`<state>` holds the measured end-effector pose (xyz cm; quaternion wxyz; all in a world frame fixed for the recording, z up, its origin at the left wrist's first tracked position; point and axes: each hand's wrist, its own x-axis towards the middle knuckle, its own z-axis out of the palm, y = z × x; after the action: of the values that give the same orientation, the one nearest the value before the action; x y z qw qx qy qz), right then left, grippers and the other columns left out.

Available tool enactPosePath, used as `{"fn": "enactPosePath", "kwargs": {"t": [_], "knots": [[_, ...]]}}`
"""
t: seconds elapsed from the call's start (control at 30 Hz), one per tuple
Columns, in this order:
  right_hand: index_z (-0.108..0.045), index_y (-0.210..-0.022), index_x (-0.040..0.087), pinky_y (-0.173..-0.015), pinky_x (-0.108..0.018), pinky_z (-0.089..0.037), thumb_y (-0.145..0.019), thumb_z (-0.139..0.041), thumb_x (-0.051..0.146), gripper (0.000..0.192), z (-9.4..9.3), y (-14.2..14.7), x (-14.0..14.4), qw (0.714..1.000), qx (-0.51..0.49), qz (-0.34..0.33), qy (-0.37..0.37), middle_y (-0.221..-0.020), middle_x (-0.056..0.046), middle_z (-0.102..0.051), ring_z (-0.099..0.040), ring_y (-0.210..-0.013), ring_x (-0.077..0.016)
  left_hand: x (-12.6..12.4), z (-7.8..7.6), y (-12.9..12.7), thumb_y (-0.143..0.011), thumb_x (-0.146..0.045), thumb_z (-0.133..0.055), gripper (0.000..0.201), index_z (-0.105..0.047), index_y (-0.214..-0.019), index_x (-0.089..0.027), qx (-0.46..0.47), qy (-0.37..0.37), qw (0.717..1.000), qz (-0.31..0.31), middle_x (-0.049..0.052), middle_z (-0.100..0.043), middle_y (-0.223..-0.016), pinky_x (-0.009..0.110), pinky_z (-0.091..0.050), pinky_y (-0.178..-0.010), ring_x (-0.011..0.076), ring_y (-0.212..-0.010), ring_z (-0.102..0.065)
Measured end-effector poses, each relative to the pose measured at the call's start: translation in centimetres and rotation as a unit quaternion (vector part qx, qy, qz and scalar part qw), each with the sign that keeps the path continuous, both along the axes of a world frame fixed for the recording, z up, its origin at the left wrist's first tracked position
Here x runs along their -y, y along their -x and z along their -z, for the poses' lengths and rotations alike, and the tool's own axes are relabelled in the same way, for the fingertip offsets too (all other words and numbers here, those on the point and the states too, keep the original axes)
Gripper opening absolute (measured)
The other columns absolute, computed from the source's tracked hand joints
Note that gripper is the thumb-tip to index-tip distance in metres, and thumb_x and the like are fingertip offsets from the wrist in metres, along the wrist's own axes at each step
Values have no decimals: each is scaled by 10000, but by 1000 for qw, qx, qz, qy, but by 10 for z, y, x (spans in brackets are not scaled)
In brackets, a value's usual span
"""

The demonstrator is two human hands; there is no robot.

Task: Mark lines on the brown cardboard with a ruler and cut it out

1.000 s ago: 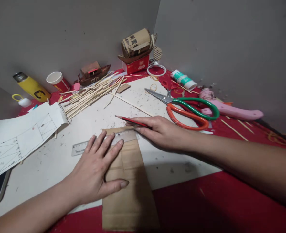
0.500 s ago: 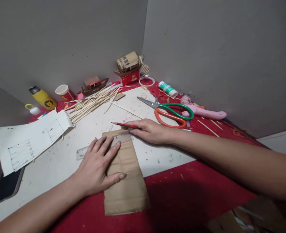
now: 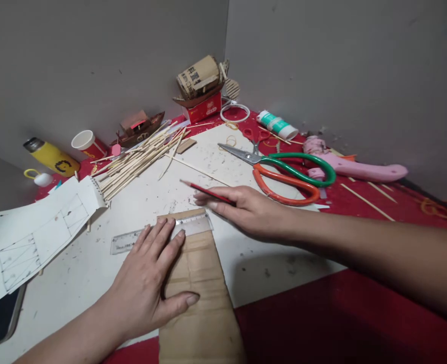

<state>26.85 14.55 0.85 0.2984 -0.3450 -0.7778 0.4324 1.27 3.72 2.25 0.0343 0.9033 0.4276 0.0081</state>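
Near the counter's front edge: cardboard strip (image 3: pixel 200 293), long axis running away from the person, clear ruler (image 3: pixel 158 233) laid crosswise at its far end. Left hand (image 3: pixel 147 283) spread flat, pressing ruler and strip. Right hand (image 3: pixel 251 210) pinches a red pencil (image 3: pixel 208 192), just beyond the ruler's right end.

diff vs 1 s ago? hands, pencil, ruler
Right hand with the red pencil has lifted off the cardboard strip's top edge, away from the ruler. Left hand still presses ruler and cardboard flat. Scissors unmoved.

clear ruler (image 3: pixel 158 233) across brown cardboard (image 3: pixel 199 298), red pencil (image 3: pixel 207 191)
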Motion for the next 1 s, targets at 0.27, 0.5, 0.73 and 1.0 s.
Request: {"fn": "enactPosePath", "kwargs": {"t": [0.27,0.5,0.73,1.0], "knots": [[-694,-891,143,-717,-291,-488,-981,-482,362,318,-5,-2,-2,983,-125,123,58,-832,-55,-683,-615,-768,-162,-7,-3,0,-914,-592,-550,979,6,-1603,-174,-1,35,999,35,236,-233,-1636,619,-283,-1162,381,-1519,-186],[-493,-1440,233,-434,-190,-379,-982,-435,164,467,-1,-1,-4,959,-241,116,97,-748,46,-585,-453,-461,-55,-12,0,1,-907,-639,-506,888,-109,-1605,-261,-27,32,999,33,230,-67,-1664,710,-234,-1124,445,-1520,-95],[-686,-1044,134,-360,-147,-401,-924,-480,125,239,-5,3,-9,939,-285,117,150,-811,-15,-666,-567,-475,-50,-5,5,-16,-907,-634,-510,858,-209,-1591,-213,-31,8,999,-31,281,-141,-1636,697,-243,-1126,461,-1509,-139],[-592,-1016,185,-447,-179,-496,-879,-543,175,146,-11,5,-1,931,-296,95,191,-1040,-77,-742,-667,-684,-113,9,1,-36,-945,-602,-463,769,-315,-1552,-153,-24,-1,995,-93,283,-306,-1585,669,-266,-1136,427,-1484,-261]]}}
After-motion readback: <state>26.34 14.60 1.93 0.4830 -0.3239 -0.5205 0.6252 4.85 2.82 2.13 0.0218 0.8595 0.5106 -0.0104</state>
